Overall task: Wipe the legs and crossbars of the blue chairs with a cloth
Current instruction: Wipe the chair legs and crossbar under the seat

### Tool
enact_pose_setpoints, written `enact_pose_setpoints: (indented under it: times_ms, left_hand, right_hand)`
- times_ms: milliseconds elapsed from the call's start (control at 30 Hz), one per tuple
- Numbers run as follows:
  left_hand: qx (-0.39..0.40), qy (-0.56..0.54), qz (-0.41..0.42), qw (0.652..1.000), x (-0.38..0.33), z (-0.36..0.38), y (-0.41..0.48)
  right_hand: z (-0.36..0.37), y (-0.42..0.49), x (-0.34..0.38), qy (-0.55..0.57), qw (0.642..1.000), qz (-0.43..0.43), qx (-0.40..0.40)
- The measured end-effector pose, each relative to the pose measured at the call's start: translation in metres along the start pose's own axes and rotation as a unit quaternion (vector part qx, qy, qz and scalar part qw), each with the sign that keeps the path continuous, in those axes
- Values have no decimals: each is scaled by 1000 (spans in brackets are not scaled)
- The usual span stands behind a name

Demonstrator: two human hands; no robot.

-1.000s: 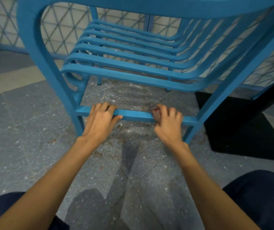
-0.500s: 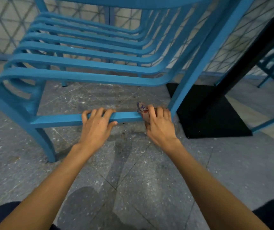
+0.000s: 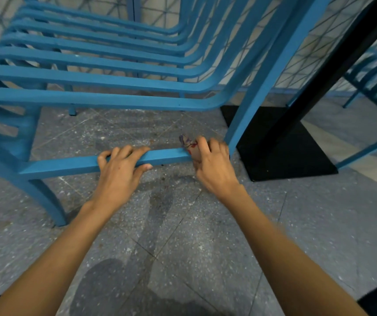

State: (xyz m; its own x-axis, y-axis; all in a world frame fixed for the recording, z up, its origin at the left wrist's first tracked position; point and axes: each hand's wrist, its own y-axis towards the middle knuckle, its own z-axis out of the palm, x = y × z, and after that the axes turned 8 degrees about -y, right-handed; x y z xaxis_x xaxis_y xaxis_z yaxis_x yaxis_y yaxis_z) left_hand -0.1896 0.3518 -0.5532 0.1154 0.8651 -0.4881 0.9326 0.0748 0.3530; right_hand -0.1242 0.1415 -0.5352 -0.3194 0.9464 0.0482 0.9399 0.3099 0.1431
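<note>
Presently: crossbar (image 3: 87, 164), low on the blue chair (image 3: 105, 100), gripped mid-span by the left hand (image 3: 120, 168), fingers curled over the top. Right hand (image 3: 212, 166) clenched around the cloth (image 3: 188, 145), bunched and pressed to the bar's right end, hard by the leg (image 3: 265, 78). Risks: knuckles likely to jam in the corner where bar meets leg; wadded cloth may skip the bar's underside; chair could slide on the floor (image 3: 183, 236) if the bracing hand slackens.

Café or canteen-like seating area, slatted blue chairs (image 3: 105, 71), black pedestal table base (image 3: 283, 142), speckled terrazzo floor (image 3: 205, 236), patterned wall (image 3: 315, 65)
</note>
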Motion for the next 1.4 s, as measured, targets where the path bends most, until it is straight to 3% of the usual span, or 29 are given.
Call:
enact_pose_setpoints:
  times_ms: [233, 333, 433, 533, 667, 767, 967, 1100, 1267, 1400]
  left_hand:
    - [4, -12, 3, 1000, 0, -2, -1]
    - [18, -11, -8, 1000, -1, -4, 0]
    - [41, -8, -18, 999, -1, -9, 1]
    - [51, 4, -10, 999, -1, -14, -1]
    - [48, 35, -37, 998, 3, -28, 1]
    - [45, 46, -62, 996, 13, -46, -3]
    - [41, 66, -92, 993, 37, -71, -15]
    - [20, 37, -72, 997, 47, -82, -25]
    - [-49, -36, -84, 995, 59, -102, -37]
    - [-100, -57, -149, 982, 53, -125, -50]
  right_hand:
    - [-23, -20, 2, 112, 993, 5, -24]
    - [-29, -1, 2, 64, 997, -24, -32]
    - [-12, 13, 6, 26, 998, 5, 62]
    - [-7, 5, 34, 39, 997, 53, 28]
    - [3, -18, 80, 75, 991, -113, -19]
    - [1, -20, 57, 57, 981, -187, -17]
    - [4, -5, -8, 55, 998, 6, -33]
    - [3, -5, 64, 16, 997, 69, -10]
    - [6, -22, 198, 40, 996, -75, -39]
    - [2, -14, 227, 64, 987, -145, -2]
